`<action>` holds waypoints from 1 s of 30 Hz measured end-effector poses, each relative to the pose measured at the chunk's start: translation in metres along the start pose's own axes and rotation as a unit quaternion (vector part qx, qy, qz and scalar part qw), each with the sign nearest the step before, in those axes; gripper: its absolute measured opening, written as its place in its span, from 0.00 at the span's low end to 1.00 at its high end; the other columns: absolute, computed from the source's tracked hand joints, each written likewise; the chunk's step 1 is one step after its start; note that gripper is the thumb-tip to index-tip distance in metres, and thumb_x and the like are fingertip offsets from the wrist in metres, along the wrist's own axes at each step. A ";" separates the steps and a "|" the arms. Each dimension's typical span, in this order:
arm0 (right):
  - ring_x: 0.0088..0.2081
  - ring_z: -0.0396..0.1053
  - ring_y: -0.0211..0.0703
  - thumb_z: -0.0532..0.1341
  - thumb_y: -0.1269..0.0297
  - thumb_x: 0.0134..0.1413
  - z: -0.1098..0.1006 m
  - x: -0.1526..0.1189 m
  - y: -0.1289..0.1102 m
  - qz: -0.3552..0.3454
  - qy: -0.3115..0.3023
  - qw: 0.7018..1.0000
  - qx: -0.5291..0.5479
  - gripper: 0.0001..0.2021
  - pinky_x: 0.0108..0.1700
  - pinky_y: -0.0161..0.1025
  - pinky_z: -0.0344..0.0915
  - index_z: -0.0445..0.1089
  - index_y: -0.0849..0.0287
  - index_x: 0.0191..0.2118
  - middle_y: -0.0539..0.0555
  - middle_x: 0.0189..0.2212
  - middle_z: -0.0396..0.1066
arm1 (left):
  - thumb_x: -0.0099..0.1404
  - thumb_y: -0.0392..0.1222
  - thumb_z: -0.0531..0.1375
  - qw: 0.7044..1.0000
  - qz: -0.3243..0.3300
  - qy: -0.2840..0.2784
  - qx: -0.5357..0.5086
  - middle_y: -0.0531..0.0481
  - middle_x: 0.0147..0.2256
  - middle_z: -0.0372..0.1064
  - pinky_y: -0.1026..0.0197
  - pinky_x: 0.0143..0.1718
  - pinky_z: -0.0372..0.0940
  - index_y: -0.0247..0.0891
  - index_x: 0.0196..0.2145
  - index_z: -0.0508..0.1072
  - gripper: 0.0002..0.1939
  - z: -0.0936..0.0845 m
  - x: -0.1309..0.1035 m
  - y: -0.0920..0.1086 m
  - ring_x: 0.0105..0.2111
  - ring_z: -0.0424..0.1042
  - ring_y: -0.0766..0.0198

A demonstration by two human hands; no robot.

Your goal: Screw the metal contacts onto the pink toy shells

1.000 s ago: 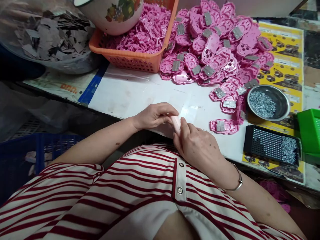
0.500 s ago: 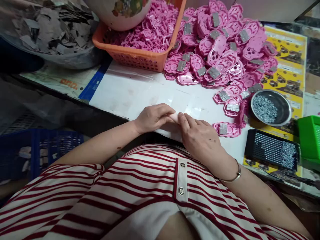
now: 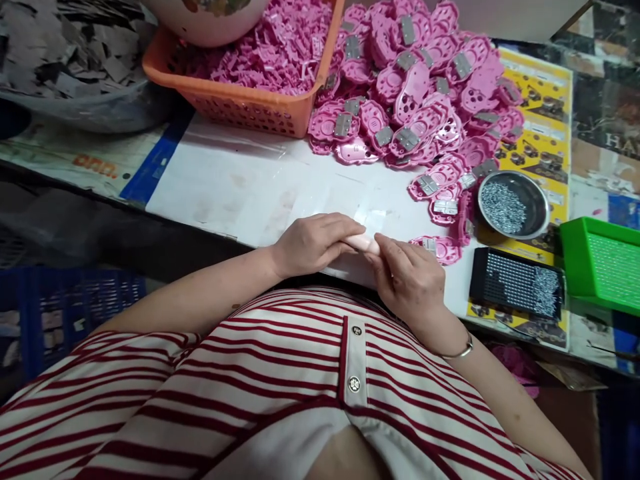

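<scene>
A small pale, tube-like piece (image 3: 364, 243) spans the gap between my two hands above the table's front edge. My left hand (image 3: 316, 244) is closed at its left end, with the fingers pressed together. At its right end my right hand (image 3: 413, 273) pinches it between thumb and fingers. Whether it is a loose piece or a wrap around a left fingertip I cannot tell. Just right of my right hand lies a pink plastic shell half (image 3: 445, 249) with a grey metal plate.
Behind are a heap of pink shell halves (image 3: 417, 93), an orange basket (image 3: 235, 107) of small pink parts and a basin (image 3: 115, 110) of grey scraps. To the right stand a metal bowl (image 3: 543, 207) of screws, a black screw tray (image 3: 500, 277) and a green basket (image 3: 575, 267).
My right hand has turned and shifted slightly right, baring more of the pale piece between my hands. The view has swung a little to the right.
</scene>
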State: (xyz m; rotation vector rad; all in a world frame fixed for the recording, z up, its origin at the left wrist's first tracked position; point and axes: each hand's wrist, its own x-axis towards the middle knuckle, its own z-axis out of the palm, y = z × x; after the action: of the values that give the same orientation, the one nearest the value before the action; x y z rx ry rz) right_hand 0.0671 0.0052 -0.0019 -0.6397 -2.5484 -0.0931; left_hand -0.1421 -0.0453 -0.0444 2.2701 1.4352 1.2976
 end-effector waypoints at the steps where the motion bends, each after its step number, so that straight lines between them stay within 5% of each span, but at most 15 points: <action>1: 0.34 0.72 0.43 0.58 0.66 0.64 0.001 -0.001 0.000 0.007 0.002 1.000 0.010 0.12 0.37 0.39 0.63 0.70 0.68 0.48 0.59 0.35 0.77 | 0.71 0.41 0.57 1.000 -0.002 0.002 -0.006 0.46 0.43 0.77 0.58 0.48 0.71 0.38 0.48 0.72 0.10 0.000 0.001 0.001 0.46 0.76 0.61; 6: 0.34 0.72 0.43 0.56 0.56 0.66 0.005 -0.009 0.014 0.083 -0.060 0.982 0.155 0.17 0.40 0.40 0.66 0.71 0.63 0.51 0.56 0.33 0.76 | 0.68 0.39 0.60 0.998 -0.050 -0.020 -0.027 0.47 0.41 0.77 0.60 0.44 0.71 0.38 0.47 0.74 0.10 -0.004 0.003 0.005 0.42 0.76 0.61; 10: 0.40 0.72 0.46 0.61 0.49 0.61 0.003 -0.026 0.025 0.122 -0.037 0.967 0.221 0.24 0.43 0.44 0.68 0.68 0.62 0.55 0.60 0.42 0.75 | 0.67 0.39 0.60 0.996 -0.078 -0.029 -0.031 0.45 0.42 0.76 0.59 0.44 0.70 0.37 0.47 0.74 0.11 -0.006 0.002 0.007 0.42 0.75 0.60; 25: 0.43 0.74 0.43 0.62 0.60 0.62 0.011 -0.039 0.015 0.075 0.068 0.980 0.171 0.12 0.47 0.42 0.67 0.72 0.61 0.46 0.57 0.41 0.77 | 0.64 0.35 0.62 0.995 -0.086 -0.010 -0.056 0.46 0.44 0.77 0.59 0.46 0.71 0.39 0.48 0.74 0.13 -0.003 -0.013 0.016 0.44 0.76 0.61; 30: 0.42 0.74 0.42 0.59 0.58 0.65 0.017 -0.040 0.013 0.060 0.030 0.990 0.125 0.12 0.55 0.46 0.64 0.72 0.59 0.47 0.56 0.43 0.78 | 0.62 0.36 0.63 0.993 -0.098 0.000 -0.061 0.46 0.42 0.78 0.59 0.46 0.72 0.38 0.44 0.76 0.12 -0.004 -0.016 0.014 0.43 0.77 0.60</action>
State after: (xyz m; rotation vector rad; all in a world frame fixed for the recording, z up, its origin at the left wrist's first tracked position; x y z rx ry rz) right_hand 0.0958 0.0032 -0.0368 -0.6780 -2.4045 0.2410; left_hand -0.1390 -0.0666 -0.0439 1.9962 1.4916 1.2877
